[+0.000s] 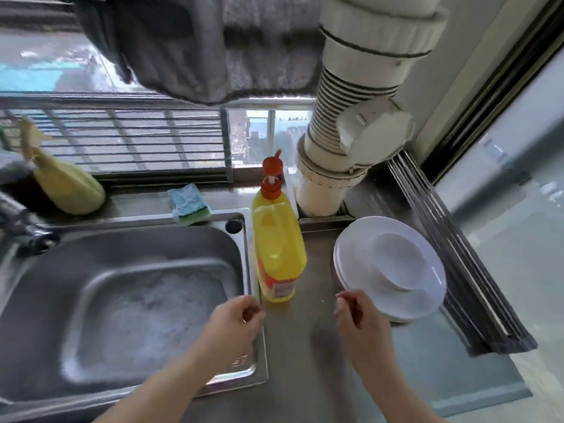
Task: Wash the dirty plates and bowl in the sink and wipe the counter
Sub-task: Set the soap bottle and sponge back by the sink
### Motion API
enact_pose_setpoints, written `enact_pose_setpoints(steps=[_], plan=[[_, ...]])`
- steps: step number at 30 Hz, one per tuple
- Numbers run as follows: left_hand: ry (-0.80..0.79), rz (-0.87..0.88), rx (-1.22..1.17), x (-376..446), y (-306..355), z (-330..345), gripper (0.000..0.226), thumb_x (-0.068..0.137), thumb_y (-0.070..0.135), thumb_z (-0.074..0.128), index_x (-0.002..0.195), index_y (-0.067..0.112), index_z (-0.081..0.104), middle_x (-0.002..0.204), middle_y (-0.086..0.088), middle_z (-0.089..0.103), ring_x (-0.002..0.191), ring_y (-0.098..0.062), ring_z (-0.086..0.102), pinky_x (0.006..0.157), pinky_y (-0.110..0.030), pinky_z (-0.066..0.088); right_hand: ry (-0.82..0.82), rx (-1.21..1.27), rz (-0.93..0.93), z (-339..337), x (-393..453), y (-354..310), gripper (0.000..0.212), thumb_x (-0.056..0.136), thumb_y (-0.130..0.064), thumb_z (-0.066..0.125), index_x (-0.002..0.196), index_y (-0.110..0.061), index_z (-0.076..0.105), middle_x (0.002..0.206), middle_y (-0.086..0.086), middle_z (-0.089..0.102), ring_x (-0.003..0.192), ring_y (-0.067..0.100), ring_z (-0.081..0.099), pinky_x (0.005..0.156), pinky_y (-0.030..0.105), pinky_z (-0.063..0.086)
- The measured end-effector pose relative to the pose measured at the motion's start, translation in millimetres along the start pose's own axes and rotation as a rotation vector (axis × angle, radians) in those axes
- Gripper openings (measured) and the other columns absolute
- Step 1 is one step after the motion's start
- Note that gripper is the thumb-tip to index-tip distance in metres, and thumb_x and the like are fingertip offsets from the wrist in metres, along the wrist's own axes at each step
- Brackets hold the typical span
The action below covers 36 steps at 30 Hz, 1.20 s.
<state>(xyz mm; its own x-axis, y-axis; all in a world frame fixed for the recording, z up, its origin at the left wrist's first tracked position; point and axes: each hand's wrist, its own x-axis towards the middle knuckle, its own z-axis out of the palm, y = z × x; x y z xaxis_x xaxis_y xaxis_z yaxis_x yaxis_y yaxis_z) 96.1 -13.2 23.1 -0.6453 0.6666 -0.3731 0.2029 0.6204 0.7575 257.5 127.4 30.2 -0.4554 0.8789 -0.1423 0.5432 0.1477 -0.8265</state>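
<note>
Head view: both hands hover over a steel counter [305,346], the left hand [230,323] and right hand [355,317] loosely curled, grasping nothing. Stacked round white plates [360,239] with an upturned bowl [403,264] sit right of the foamy sink [128,245], beside a yellow plastic detergent bottle [279,248].

yellow soap bottle [279,239] at centre, sponge [189,204] left of it, white pipe [351,123] upper right, grey towel [195,47] hanging at top

Barred window [137,138], daylight, white drain pipe [351,123], grey towel [189,47] hanging
</note>
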Motion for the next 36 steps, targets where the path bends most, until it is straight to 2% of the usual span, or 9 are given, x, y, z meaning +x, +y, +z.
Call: enact_pose_setpoints(steps=[2, 7, 12, 17, 21, 26, 28, 31, 36], plan=[[0.059, -0.044, -0.035, -0.2, -17.3, -28.4, 0.022, 0.084, 0.008, 0.06, 0.066, 0.021, 0.061, 0.058, 0.004, 0.06, 0.05, -0.006, 0.049, 0.056, -0.026, 0.047, 0.025, 0.042, -0.048, 15.9, -2.6, -24.1, 0.007, 0.083, -0.042, 0.05, 0.085, -0.04, 0.056, 0.072, -0.005, 0.062, 0.066, 0.017, 0.058, 0.067, 0.042, 0.052], [0.135, -0.03, -0.05, -5.3, -37.7, -86.2, 0.018, 0.087, 0.011, 0.059, 0.072, 0.022, 0.061, 0.068, -0.002, 0.065, 0.058, -0.016, 0.057, 0.06, -0.03, 0.048, 0.194, -0.008, -0.274, 19.6, 0.9, -99.3, 0.014, 0.096, -0.028, 0.047, 0.086, -0.026, 0.057, 0.076, -0.008, 0.061, 0.073, 0.005, 0.055, 0.063, 0.022, 0.039], [0.101, 0.03, -0.021, -5.6, -41.8, -122.2, 0.012, 0.089, 0.016, 0.057, 0.08, 0.022, 0.063, 0.075, 0.0, 0.066, 0.07, -0.02, 0.063, 0.07, -0.035, 0.053, 0.041, -0.448, -0.274, 25.0, 24.9, -154.9, 0.037, 0.094, -0.048, 0.044, 0.093, -0.015, 0.061, 0.083, 0.003, 0.064, 0.08, 0.023, 0.058, 0.072, 0.035, 0.048], [0.054, 0.052, 0.026, -5.7, -51.8, -155.8, 0.008, 0.091, 0.019, 0.055, 0.088, 0.022, 0.061, 0.081, 0.001, 0.063, 0.071, -0.017, 0.062, 0.055, -0.023, 0.049, 0.095, -0.796, -0.23, 36.6, 25.3, -179.2, 0.039, 0.09, -0.049, 0.053, 0.104, -0.013, 0.058, 0.094, 0.008, 0.065, 0.09, 0.029, 0.061, 0.07, 0.033, 0.044], [0.055, 0.017, 0.108, 2.6, -76.6, -186.1, 0.005, 0.089, 0.021, 0.057, 0.086, 0.024, 0.059, 0.077, 0.004, 0.063, 0.068, -0.016, 0.061, 0.058, -0.026, 0.049, 0.07, -0.888, -0.14, 40.4, 27.3, -188.3, 0.043, 0.088, -0.047, 0.057, 0.105, -0.008, 0.059, 0.093, 0.01, 0.062, 0.09, 0.03, 0.06, 0.069, 0.033, 0.043], [0.057, -0.024, 0.169, 18.6, -100.4, -208.4, 0.004, 0.089, 0.019, 0.057, 0.092, 0.02, 0.059, 0.079, 0.008, 0.062, 0.064, -0.008, 0.058, 0.05, -0.018, 0.041, 0.075, -0.885, -0.29, 40.6, 29.8, -216.5, 0.033, 0.087, -0.041, 0.058, 0.093, -0.009, 0.062, 0.08, 0.008, 0.06, 0.076, 0.028, 0.055, 0.065, 0.032, 0.04], [0.065, -0.036, 0.214, 30.6, -102.8, -213.7, 0.011, 0.088, 0.019, 0.057, 0.099, 0.018, 0.06, 0.084, 0.005, 0.063, 0.072, -0.013, 0.059, 0.057, -0.022, 0.044, 0.073, -0.841, -0.363, 41.5, 36.8, -233.2, 0.035, 0.084, -0.045, 0.06, 0.09, -0.011, 0.063, 0.079, 0.008, 0.063, 0.078, 0.029, 0.058, 0.067, 0.035, 0.044], [0.117, 0.013, 0.338, 58.5, -95.7, -217.4, 0.031, 0.084, 0.016, 0.057, 0.115, 0.014, 0.058, 0.105, -0.003, 0.062, 0.095, -0.022, 0.058, 0.079, -0.03, 0.047, 0.042, -0.876, -0.467, 50.6, 61.2, -251.3, 0.041, 0.084, -0.052, 0.06, 0.096, -0.013, 0.063, 0.083, 0.005, 0.063, 0.08, 0.025, 0.058, 0.066, 0.032, 0.04], [0.123, 0.128, 0.701, 106.4, -57.6, -209.6, 0.063, 0.085, 0.007, 0.05, 0.143, 0.022, 0.03, 0.136, -0.006, 0.038, 0.121, -0.026, 0.04, 0.09, -0.038, 0.047, -0.043, -0.957, -0.562, 70.6, 113.7, -264.3, 0.041, 0.084, -0.055, 0.059, 0.109, -0.022, 0.065, 0.095, 0.0, 0.064, 0.089, 0.022, 0.058, 0.071, 0.032, 0.045]])
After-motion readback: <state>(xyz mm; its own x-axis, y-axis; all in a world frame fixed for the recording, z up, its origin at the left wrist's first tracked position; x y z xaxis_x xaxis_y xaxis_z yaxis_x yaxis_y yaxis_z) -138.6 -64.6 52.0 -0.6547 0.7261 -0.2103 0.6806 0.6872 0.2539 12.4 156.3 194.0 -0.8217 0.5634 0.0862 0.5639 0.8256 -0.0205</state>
